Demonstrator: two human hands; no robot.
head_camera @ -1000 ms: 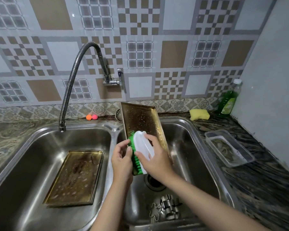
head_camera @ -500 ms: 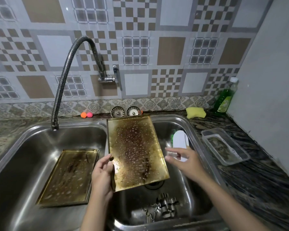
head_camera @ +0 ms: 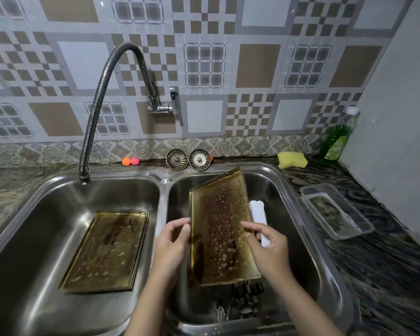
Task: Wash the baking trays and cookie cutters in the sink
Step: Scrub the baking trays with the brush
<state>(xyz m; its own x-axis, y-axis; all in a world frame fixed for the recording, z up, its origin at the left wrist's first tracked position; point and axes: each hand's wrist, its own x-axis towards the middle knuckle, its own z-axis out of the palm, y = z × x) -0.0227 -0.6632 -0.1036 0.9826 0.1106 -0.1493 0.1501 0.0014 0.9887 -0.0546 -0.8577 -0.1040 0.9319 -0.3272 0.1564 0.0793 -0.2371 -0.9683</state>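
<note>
Lying flat on the floor of the left sink basin (head_camera: pixel 46 202), a stained baking tray (head_camera: pixel 107 251) sits under the curved hose tap (head_camera: pixel 95 103). Right of it, over the right basin (head_camera: pixel 298 214), the left hand (head_camera: pixel 172 243) pinches the left edge of a second tray (head_camera: pixel 218 229), tilted and dotted with suds, while the right hand (head_camera: pixel 269 251) has its curled fingers on the right edge, with cookie cutters (head_camera: pixel 245 299) lying blurred on the basin floor below. Farther right, a white brush (head_camera: pixel 258 214) leans in the basin, and the bench (head_camera: pixel 386 275) carries a yellow sponge (head_camera: pixel 292 160), a green soap bottle (head_camera: pixel 337 139) and a clear container (head_camera: pixel 337 209).
</note>
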